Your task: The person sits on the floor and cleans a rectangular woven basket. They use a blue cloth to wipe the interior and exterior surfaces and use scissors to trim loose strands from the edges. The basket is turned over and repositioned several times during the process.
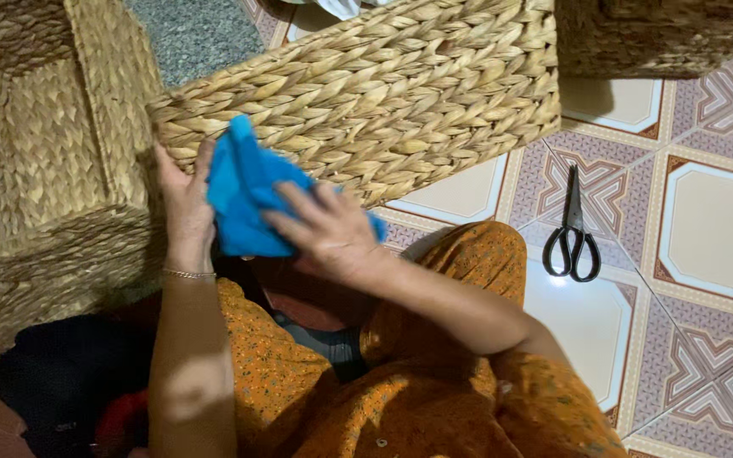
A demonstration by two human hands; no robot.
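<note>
Both hands closed around blue cloth against woven basket

The basket is coarse braided straw, rough and matt. Against its side, a blue cloth looks soft and dull. Right of the basket, the scissors have dark metal blades and glossy black handles, lying on a smooth, shiny tiled floor.
</note>
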